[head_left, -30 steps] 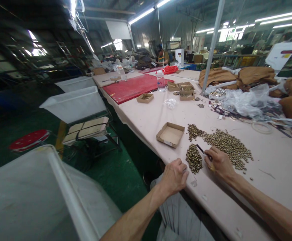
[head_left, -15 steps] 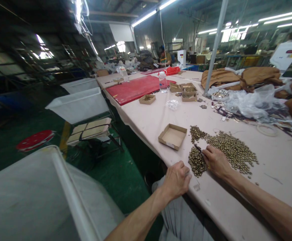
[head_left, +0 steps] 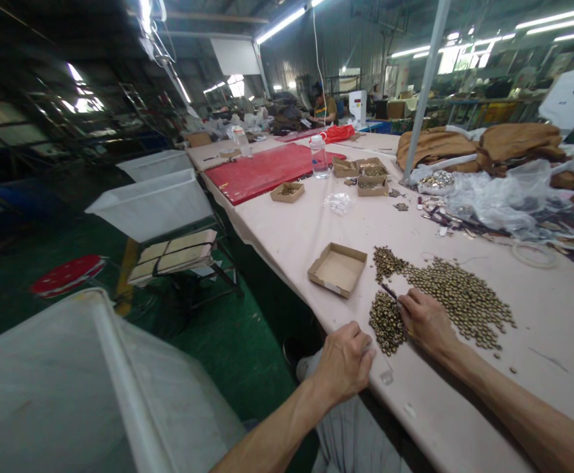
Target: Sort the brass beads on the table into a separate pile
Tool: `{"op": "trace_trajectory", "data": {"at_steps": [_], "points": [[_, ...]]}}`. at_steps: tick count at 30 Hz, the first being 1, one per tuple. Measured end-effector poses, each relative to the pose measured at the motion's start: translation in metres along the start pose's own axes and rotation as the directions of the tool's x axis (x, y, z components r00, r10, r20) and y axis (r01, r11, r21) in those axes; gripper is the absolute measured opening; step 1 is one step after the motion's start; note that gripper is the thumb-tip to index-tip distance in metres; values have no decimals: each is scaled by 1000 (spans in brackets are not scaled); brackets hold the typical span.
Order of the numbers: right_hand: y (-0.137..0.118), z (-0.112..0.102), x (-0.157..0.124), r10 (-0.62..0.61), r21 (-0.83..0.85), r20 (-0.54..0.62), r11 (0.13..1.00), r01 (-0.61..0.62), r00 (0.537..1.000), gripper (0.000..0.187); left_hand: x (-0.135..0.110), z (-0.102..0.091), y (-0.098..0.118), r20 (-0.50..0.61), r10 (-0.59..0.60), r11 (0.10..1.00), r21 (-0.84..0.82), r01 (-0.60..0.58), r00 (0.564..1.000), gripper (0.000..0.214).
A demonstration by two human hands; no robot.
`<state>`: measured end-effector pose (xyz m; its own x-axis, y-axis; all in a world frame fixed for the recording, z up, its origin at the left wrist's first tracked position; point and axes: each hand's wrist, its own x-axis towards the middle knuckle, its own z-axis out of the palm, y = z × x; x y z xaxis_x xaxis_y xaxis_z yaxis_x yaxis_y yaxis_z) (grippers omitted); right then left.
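Note:
My right hand (head_left: pixel 427 322) is closed on a thin dark stick-like piece (head_left: pixel 389 291), which pokes out past the fingertips to the left. Under and beside these fingers lies a heap of small bronze-coloured metal studs (head_left: pixel 385 325). A wider single-layer spread of the same studs (head_left: pixel 464 299) lies beyond the hand, joined to another small cluster (head_left: pixel 387 263). Resting at the table edge, my left hand (head_left: pixel 346 361) is closed with curled fingers; whether anything is inside cannot be made out. An open cardboard box (head_left: pixel 337 269) with a bare bottom sits left of the studs.
Small boxes of metal parts (head_left: pixel 287 192) and a water bottle (head_left: pixel 319 157) stand farther along the table (head_left: pixel 287 230). A red board (head_left: pixel 272 172) lies beyond. Plastic bags (head_left: pixel 518 197) and a metal pole (head_left: pixel 425 98) are at right. White bins (head_left: pixel 149 203) stand left.
The thin dark piece in my right hand has turned slightly and shows as a straighter line. My left hand stays at the table edge. The view has shifted a little.

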<state>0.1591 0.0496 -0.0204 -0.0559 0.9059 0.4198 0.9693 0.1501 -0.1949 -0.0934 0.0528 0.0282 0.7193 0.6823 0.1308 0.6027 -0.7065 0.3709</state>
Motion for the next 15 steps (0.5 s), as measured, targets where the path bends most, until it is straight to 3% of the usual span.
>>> {"op": "trace_trajectory", "data": {"at_steps": [15], "points": [[24, 8, 4, 120, -23, -41, 992, -121, 992, 20, 3, -3, -1, 18, -14, 999, -37, 15, 1000, 15]]}}
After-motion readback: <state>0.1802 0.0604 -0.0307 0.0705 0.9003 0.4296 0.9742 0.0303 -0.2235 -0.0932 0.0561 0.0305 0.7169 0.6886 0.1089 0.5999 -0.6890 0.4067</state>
